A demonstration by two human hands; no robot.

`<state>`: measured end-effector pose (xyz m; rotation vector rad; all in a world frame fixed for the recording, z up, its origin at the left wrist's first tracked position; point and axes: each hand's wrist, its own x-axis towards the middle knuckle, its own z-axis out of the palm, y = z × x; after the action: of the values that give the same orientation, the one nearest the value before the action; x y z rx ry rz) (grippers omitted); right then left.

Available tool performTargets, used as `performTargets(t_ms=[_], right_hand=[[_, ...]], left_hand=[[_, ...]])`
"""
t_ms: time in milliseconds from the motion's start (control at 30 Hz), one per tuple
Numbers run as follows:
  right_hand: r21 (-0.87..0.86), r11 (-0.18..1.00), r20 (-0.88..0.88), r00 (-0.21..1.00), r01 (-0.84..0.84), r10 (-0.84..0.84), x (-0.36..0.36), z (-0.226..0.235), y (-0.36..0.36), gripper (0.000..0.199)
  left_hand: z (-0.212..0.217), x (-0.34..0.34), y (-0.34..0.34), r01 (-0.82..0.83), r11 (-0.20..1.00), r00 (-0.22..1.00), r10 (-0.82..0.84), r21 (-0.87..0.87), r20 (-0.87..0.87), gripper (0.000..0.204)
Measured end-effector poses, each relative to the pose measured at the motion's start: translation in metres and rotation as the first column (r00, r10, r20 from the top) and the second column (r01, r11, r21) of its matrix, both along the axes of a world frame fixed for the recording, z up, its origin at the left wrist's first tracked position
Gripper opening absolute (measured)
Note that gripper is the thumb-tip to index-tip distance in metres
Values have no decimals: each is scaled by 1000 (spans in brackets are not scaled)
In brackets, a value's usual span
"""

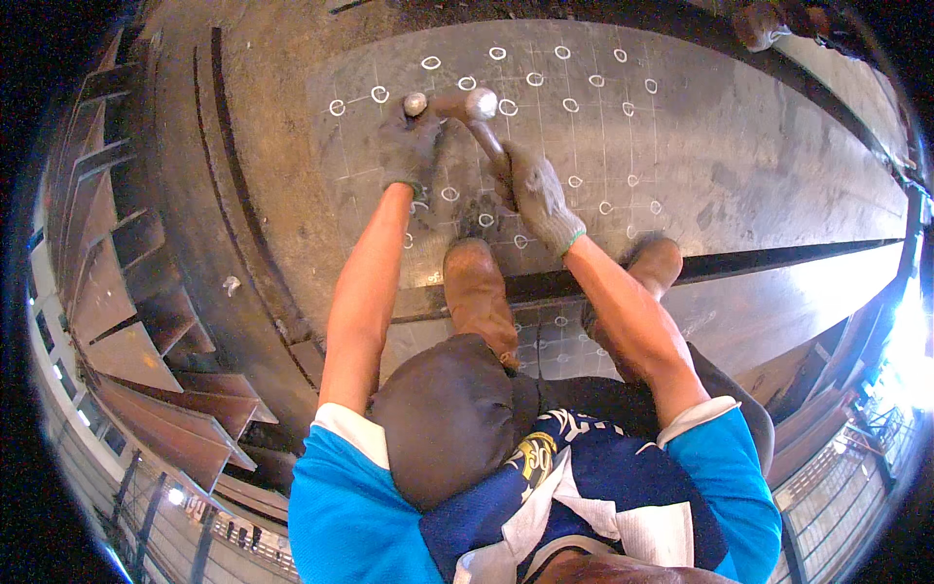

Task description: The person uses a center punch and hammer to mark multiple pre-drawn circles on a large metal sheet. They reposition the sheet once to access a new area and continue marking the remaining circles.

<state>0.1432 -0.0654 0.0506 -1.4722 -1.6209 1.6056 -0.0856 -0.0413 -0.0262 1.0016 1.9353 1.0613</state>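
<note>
Workshop floor and stacked steel beams (161,443) fill the side from 8 to 10 o'clock, while a large metal plate (759,136) spreads from 11 to 3 o'clock, ruled with pale lines and chalk circles (562,53). Near 12 o'clock, the right hand (538,193), gloved, is wrapped round the handle of a hammer (482,104), its head just beside the knob of what looks like a punch (415,103). The left hand (413,146), also gloved and towards 11 o'clock, appears curled round that punch. Layout marking looks done on the part in view; striking seems under way, but how many circles have been hit and how many remain cannot be told, as any dents are too small to see. The punch's tip and the spot beneath it are hidden by the left hand; that glove is blurred. Between 1 and 2 o'clock, a brown shoe-like shape (761,26) is cut off by the rim.
</note>
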Motion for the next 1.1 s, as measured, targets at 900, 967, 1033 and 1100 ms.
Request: performTargets(t_ms=[900, 967, 1033, 1100], right_hand=[[-412, 905, -60, 987, 111, -148, 14, -18, -12, 36], [-489, 863, -109, 973, 126, -204, 16, -30, -31, 37], [-550, 827, -133, 965, 117, -225, 14, -35, -56, 35], [-592, 805, -158, 974, 40, -164, 4, -15, -79, 33]], left_hand=[[34, -15, 0, -181, 978, 977, 167, 103, 135, 31], [37, -33, 3, -257, 961, 962, 245, 103, 121, 31], [24, -58, 7, -320, 938, 947, 313, 135, 70, 30], [-1, -98, -4, -323, 940, 946, 316, 112, 72, 30]])
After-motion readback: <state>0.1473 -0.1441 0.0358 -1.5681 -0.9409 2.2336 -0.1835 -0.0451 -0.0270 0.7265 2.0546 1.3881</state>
